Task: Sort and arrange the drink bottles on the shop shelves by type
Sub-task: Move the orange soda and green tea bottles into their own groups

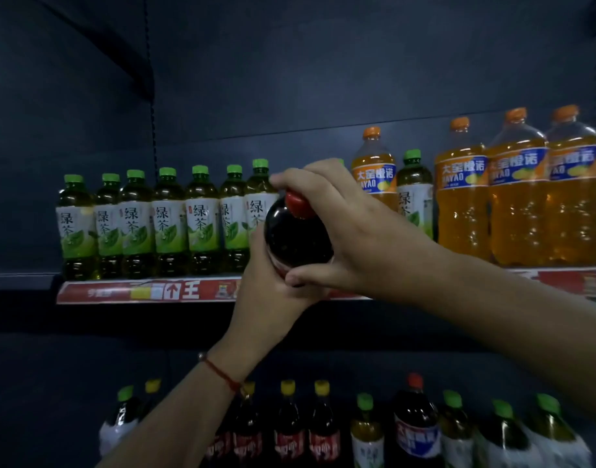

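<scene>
Green-capped tea bottles (168,224), seven in an unbroken row, at the left of the upper shelf (127,292), upright, labels forward, touching side by side. Red price strip (175,291) along the shelf's front edge. Just right of the row, in front of the shelf and level with it: dark cola bottle (298,238) with red cap (298,205), tilted with the cap toward the camera, gripped by both hands. Left hand (273,295) beneath and behind, fingers curled round the lower body; red string bracelet (222,373) on its wrist. Right hand (343,228) from the right, thumb under the bottle's side, fingers arched over the shoulder and cap, closed firmly on it. Further right on the same shelf: one small orange soda bottle (374,170), then a lone green-capped tea bottle (415,194) beside it, then three large orange soda bottles (519,194) with orange caps and blue labels, touching, reaching the right edge of view.

Lower shelf, dim, left to right: a green-capped bottle (122,420) with a pale label, partly behind the left forearm; yellow-capped dark bottles (289,430) with red labels; a green-capped tea bottle (367,430); a large red-capped dark bottle (416,430) with a blue-and-white label; three more green-capped bottles (502,434) at the far right. Label text on this shelf too blurred to read.
</scene>
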The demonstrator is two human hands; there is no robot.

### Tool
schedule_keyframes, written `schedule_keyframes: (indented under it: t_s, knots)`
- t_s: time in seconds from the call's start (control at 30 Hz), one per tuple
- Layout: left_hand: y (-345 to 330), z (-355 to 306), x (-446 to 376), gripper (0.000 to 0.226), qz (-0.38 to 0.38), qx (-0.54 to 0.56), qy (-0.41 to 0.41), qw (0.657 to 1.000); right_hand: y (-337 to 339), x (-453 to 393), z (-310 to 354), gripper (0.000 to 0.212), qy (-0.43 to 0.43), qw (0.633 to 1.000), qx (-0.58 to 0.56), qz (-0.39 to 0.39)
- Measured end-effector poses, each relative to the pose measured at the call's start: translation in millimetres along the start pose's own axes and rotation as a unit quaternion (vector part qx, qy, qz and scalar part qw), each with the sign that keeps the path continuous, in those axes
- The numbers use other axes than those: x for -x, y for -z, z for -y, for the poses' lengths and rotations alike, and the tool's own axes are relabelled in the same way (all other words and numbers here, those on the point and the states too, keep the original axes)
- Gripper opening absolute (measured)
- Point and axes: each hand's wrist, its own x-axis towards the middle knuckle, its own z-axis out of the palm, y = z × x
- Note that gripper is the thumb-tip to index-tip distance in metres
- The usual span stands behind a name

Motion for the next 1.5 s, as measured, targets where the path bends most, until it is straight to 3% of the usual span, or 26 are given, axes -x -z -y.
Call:
schedule_keyframes:
  t_s: [0.23,0.43,0.5,0.7,0.87,0.97,1.1,1.2,1.27,1.4,1.5]
  knots:
    - [-15,5,84,0.085,0.024,0.077,0.078,0.994,-29,61,31,0.104,-0.129,0.972,-0.191,0.039]
    - [-17,33,164,0.068,0.023,0.106,0.193,0.975,-94,122,54,0.111,-0.255,0.881,-0.394,0.065]
    - [-16,43,188,0.073,0.014,0.120,0.238,0.964,-118,149,61,0.109,-0.299,0.845,-0.433,0.091]
    - [-19,86,256,0.078,-0.062,0.130,0.402,0.904,-182,235,89,0.088,-0.401,0.734,-0.515,0.187]
    - [-24,103,313,0.038,-0.072,0.156,0.526,0.833,-226,281,123,0.082,-0.432,0.696,-0.522,0.238]
    - [-29,111,337,0.050,-0.064,0.145,0.572,0.805,-249,300,141,0.072,-0.458,0.693,-0.503,0.238]
    - [-45,118,352,0.015,-0.002,0.086,0.588,0.804,-272,326,155,0.067,-0.532,0.666,-0.481,0.206]
    - [-59,123,353,0.038,0.043,0.076,0.582,0.809,-276,343,150,0.072,-0.572,0.621,-0.503,0.185]
    - [-64,123,351,0.051,0.071,0.072,0.580,0.808,-272,349,144,0.068,-0.579,0.615,-0.505,0.176]
    - [-70,120,341,0.053,0.102,0.063,0.565,0.817,-255,351,130,0.054,-0.581,0.621,-0.506,0.145]
    - [-75,117,319,0.030,0.088,0.022,0.505,0.858,-248,353,118,0.047,-0.587,0.622,-0.508,0.104]
